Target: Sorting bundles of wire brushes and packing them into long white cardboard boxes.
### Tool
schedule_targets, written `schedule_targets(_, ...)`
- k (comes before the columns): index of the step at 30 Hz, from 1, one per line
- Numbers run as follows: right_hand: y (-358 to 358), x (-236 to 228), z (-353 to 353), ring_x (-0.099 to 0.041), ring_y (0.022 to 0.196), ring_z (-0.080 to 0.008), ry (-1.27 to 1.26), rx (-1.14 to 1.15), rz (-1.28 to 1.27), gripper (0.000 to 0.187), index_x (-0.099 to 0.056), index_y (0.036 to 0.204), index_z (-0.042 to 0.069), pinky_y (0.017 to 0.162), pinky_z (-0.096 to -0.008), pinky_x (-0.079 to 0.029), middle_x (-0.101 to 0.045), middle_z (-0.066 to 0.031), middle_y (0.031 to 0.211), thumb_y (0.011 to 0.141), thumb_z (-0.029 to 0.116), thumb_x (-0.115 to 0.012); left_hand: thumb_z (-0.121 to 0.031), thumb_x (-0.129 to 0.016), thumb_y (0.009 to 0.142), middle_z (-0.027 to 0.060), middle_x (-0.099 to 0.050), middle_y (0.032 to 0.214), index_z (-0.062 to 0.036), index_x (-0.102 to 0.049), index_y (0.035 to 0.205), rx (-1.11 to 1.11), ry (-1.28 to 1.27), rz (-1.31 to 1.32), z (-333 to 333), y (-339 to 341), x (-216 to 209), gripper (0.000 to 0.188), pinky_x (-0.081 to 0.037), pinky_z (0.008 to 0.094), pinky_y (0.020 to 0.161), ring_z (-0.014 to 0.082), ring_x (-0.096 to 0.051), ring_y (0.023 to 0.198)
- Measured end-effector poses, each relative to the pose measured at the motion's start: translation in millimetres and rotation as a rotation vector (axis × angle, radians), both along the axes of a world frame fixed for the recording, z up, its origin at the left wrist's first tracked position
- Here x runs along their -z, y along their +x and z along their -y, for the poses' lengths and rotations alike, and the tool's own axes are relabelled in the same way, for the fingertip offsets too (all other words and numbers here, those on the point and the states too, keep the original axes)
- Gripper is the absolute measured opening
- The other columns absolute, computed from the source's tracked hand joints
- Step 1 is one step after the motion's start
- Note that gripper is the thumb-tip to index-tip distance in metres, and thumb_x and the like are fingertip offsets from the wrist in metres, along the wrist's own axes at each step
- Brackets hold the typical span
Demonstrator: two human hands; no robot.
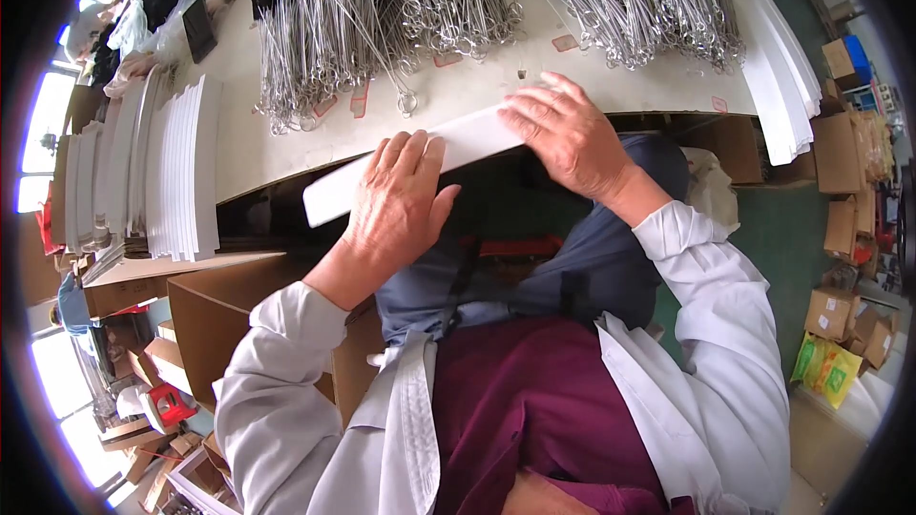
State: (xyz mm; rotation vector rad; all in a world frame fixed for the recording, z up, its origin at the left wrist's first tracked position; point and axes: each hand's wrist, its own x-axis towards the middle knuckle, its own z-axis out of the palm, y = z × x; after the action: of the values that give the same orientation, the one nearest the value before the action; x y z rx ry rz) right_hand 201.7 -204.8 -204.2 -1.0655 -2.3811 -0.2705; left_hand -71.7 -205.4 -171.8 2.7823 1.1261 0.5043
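Note:
A long, narrow, flat white box (468, 138) lies slantwise along the near edge of the table, its left end nearer to me. My left hand (396, 193) rests palm down across its left part, fingers laid flat over the top and thumb held out to the side. At the box's right end is my right hand (565, 133), fingers bent over the end and thumb hidden. Just beyond the box, bundles of thin metal wires with ring ends (324, 48) spread over the white tabletop (239, 148). One ring (407, 102) sticks out nearest the box.
Rows of white flat strips (181, 167) stand at the table's left, with more white strips (778, 67) at its right end. An open cardboard box (224, 310) sits below left, near my left arm. Several cardboard boxes (840, 153) line the right side.

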Motion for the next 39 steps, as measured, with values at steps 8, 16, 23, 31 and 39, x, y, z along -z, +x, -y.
schedule_targets(8,-23.2,-20.9,20.2,-0.058,0.123,-0.0280,-0.056,-0.063,-0.099,0.038,-0.069,0.121,0.005,0.112,-0.0491,-0.042,-0.066,-0.0093,0.124,0.086,0.018,-0.072,-0.025,-0.078,0.083,0.0231,-0.067,0.101,0.0002,-0.057,0.121,-0.075,-0.406,-0.016,-7.4,15.1,-0.8,0.050,-0.053,0.0479,0.083,0.0425,-0.066,0.097)
schedule_targets(16,-26.8,9.4,61.1,-0.063,0.073,-0.0260,-0.137,0.279,-0.576,0.045,-0.066,0.126,0.000,0.066,-0.0358,-0.053,-0.066,-0.0090,0.086,0.088,0.019,-0.078,-0.030,-0.085,0.077,0.0210,-0.069,0.095,-0.0011,-0.057,0.112,-0.224,-0.422,0.126,25.0,19.9,16.5,0.054,-0.056,0.0460,0.073,0.0413,-0.069,0.086)
schedule_targets(23,-43.5,35.9,73.8,-0.070,0.072,-0.0167,-0.663,0.247,-1.291,0.030,-0.068,0.118,-0.005,0.064,-0.0304,-0.054,-0.072,-0.0135,0.086,0.096,0.015,-0.070,-0.033,-0.088,0.074,0.0203,-0.070,0.098,-0.0023,-0.057,0.118,-0.279,-0.412,0.162,49.4,22.9,41.8,0.063,-0.058,0.0445,0.076,0.0393,-0.070,0.089)
schedule_targets(31,-52.1,31.7,84.3,-0.070,0.066,-0.0250,-0.916,0.172,-1.059,0.020,-0.071,0.094,-0.004,0.061,-0.0344,-0.053,-0.071,-0.0189,0.076,0.098,0.014,-0.066,-0.024,-0.085,0.076,0.0223,-0.070,0.108,-0.0073,-0.047,0.136,-0.204,-0.562,0.379,51.2,38.8,39.6,0.073,-0.059,0.0450,0.078,0.0397,-0.071,0.095)
schedule_targets(39,-58.0,39.9,97.0,-0.072,0.072,-0.0343,-0.825,0.176,-0.968,0.018,-0.068,0.104,-0.004,0.064,-0.0361,-0.054,-0.071,-0.0227,0.083,0.097,0.013,-0.067,-0.022,-0.083,0.076,0.0210,-0.069,0.108,-0.0114,-0.050,0.133,-0.216,-0.612,0.348,61.6,40.2,57.1,0.067,-0.059,0.0453,0.077,0.0408,-0.071,0.092)
